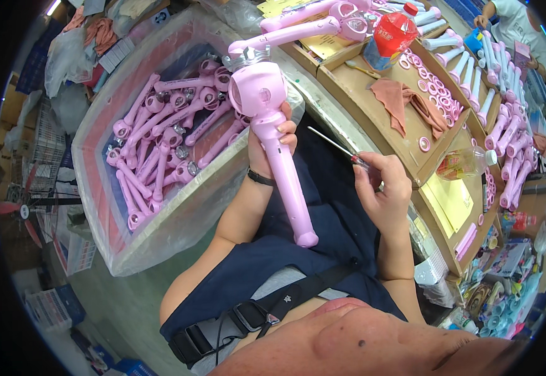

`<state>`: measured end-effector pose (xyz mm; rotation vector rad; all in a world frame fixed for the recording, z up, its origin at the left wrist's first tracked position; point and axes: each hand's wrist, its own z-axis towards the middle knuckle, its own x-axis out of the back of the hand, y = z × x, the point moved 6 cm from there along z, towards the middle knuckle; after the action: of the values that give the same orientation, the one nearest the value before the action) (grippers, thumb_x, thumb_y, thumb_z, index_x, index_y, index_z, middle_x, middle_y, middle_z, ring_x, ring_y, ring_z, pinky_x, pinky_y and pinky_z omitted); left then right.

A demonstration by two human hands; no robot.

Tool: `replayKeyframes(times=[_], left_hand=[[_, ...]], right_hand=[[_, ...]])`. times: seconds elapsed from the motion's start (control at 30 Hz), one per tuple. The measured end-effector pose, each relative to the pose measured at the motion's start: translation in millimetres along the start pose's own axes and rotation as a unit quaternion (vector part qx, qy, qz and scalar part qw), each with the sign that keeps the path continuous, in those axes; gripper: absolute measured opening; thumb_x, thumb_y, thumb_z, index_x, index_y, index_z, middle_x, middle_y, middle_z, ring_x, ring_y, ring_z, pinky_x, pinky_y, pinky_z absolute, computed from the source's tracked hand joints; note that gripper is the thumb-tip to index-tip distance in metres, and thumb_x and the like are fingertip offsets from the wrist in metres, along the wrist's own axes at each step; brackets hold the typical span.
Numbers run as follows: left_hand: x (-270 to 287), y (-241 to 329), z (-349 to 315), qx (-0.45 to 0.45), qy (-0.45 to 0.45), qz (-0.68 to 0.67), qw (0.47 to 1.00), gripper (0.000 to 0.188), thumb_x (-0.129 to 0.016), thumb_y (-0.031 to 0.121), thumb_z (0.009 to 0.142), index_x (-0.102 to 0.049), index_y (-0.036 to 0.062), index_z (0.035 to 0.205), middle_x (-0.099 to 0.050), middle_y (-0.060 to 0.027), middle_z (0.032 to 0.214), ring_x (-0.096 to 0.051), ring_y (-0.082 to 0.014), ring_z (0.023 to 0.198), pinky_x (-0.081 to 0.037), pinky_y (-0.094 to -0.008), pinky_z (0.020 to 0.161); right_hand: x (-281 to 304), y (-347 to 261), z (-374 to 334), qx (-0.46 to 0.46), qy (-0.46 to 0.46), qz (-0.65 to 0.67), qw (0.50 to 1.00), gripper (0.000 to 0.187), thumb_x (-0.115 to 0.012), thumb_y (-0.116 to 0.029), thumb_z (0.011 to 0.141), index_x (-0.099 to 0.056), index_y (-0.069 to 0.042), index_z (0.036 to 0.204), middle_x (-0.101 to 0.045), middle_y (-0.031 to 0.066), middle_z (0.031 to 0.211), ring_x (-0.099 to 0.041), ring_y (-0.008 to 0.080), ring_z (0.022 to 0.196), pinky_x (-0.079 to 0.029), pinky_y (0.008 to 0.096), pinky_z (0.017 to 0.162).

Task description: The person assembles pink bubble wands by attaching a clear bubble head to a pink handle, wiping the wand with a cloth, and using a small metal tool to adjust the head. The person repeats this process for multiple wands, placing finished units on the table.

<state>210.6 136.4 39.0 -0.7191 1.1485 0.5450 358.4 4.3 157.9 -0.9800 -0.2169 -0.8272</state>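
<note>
The left hand [271, 145] is gripping a pink handheld fan body [271, 135] by its upper handle, head up and foot resting near the lap, presumably to steady it and present it to the tool. The right hand [382, 191] is pinching a thin screwdriver [337, 147], tip angling toward the fan body. To the left, a plastic-lined bin [107, 213] is holding many similar pink bodies. Cardboard trays [348, 75] on the surface are holding pink rings [439, 88] and cloths [401, 100].

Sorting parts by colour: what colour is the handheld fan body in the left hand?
Pink, clearest in the head view: fan body.
</note>
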Motion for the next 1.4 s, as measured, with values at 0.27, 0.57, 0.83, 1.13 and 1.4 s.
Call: replayKeyframes(times=[0.27, 0.57, 0.83, 1.13, 1.4], left_hand=[[-9, 1, 4, -0.045, 0.056, 0.257, 0.964, 0.07, -0.046, 0.061, 0.087, -0.043, 0.0032, 0.126, -0.055, -0.0112, 0.108, -0.052, -0.0198, 0.082, -0.047, -0.0311, 0.065], [-23, -3, 3, -0.092, 0.088, 0.443, 0.887, 0.081, -0.038, 0.07, 0.083, -0.044, 0.0032, 0.128, -0.058, -0.013, 0.11, -0.057, -0.0195, 0.087, -0.048, -0.0311, 0.07], [-35, -1, -7, -0.095, 0.006, 0.568, 0.817, 0.069, -0.051, 0.057, 0.085, -0.036, 0.0041, 0.126, -0.059, -0.0136, 0.102, -0.063, -0.0212, 0.081, -0.053, -0.0334, 0.069], [-40, -4, -21, -0.16, 0.059, 0.682, 0.711, 0.073, -0.058, 0.055, 0.082, -0.036, 0.0, 0.126, -0.059, -0.0138, 0.096, -0.062, -0.02, 0.076, -0.052, -0.031, 0.066], [-50, -2, -21, -0.149, 0.037, 0.764, 0.627, 0.082, -0.069, 0.046, 0.081, -0.028, -0.0014, 0.134, -0.047, -0.0089, 0.12, -0.05, -0.0136, 0.103, -0.042, -0.0269, 0.086]], right_hand=[[-7, -32, 12, 0.094, -0.013, -0.05, 0.994, 0.025, -0.074, -0.007, 0.072, -0.064, -0.009, 0.094, -0.055, 0.0035, 0.066, -0.053, 0.0179, 0.049, -0.041, 0.0291, 0.043], [0, -55, 29, 0.146, -0.064, -0.147, 0.976, 0.02, -0.07, -0.009, 0.073, -0.061, -0.009, 0.091, -0.048, 0.0044, 0.064, -0.051, 0.021, 0.051, -0.041, 0.0321, 0.046], [-5, -47, 31, 0.147, -0.081, -0.177, 0.97, 0.019, -0.07, -0.01, 0.072, -0.061, -0.008, 0.089, -0.046, 0.0049, 0.064, -0.051, 0.0215, 0.052, -0.041, 0.033, 0.047], [-9, -11, 8, 0.099, -0.065, -0.123, 0.985, 0.018, -0.069, -0.011, 0.077, -0.063, -0.007, 0.093, -0.051, 0.0058, 0.063, -0.052, 0.0223, 0.049, -0.041, 0.0331, 0.044], [-23, 19, -4, 0.08, -0.099, -0.102, 0.987, 0.012, -0.066, -0.016, 0.083, -0.063, -0.006, 0.09, -0.056, 0.0083, 0.064, -0.056, 0.0242, 0.053, -0.043, 0.0321, 0.047]])
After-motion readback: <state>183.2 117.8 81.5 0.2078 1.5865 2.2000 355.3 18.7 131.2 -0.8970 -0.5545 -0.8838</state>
